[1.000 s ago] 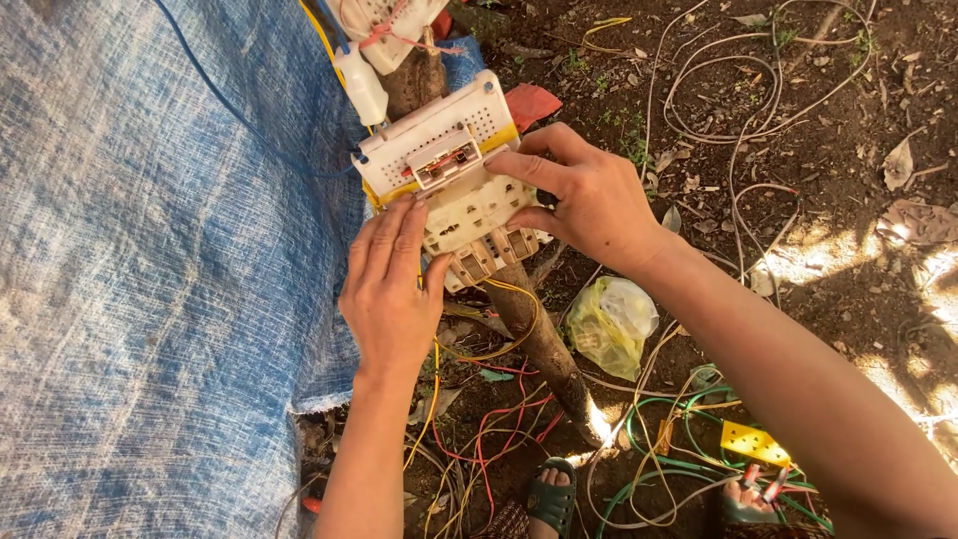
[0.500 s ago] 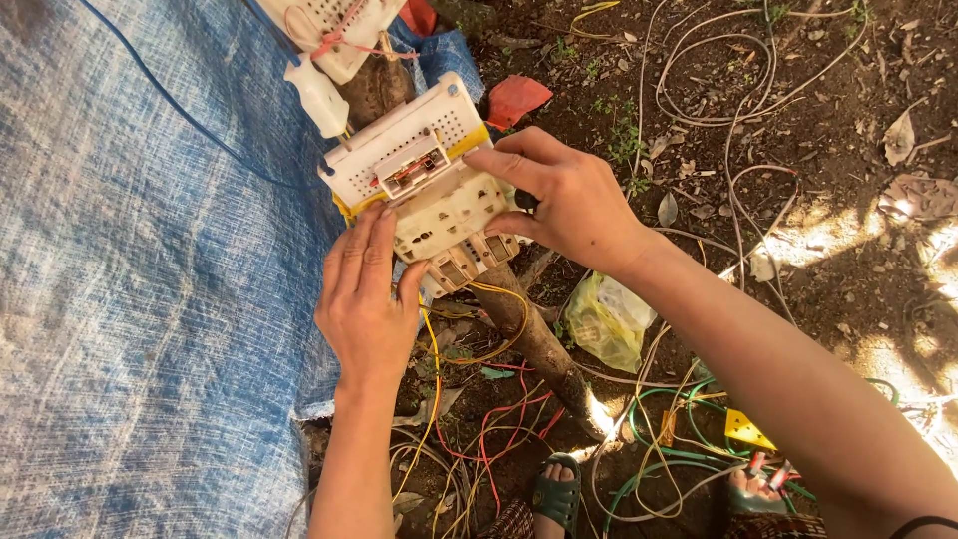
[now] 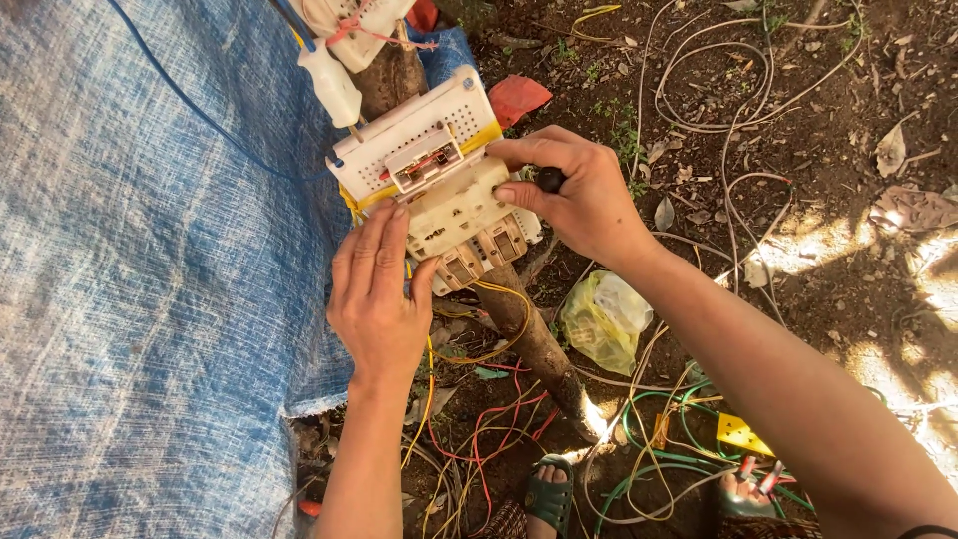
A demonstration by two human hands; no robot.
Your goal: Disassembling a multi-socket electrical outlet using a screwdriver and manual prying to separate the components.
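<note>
Fuse box, cream-coloured, sits under the left hand's flat, pressed-together fingers; the right hand pinches its edge around a dark tool. Wires below the fingers could snag and pull loose.

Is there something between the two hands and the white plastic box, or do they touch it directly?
Nothing visible stands between. The left hand lies flat against the white plastic box from below, and the right hand presses its side while closed on a small dark object.
</note>
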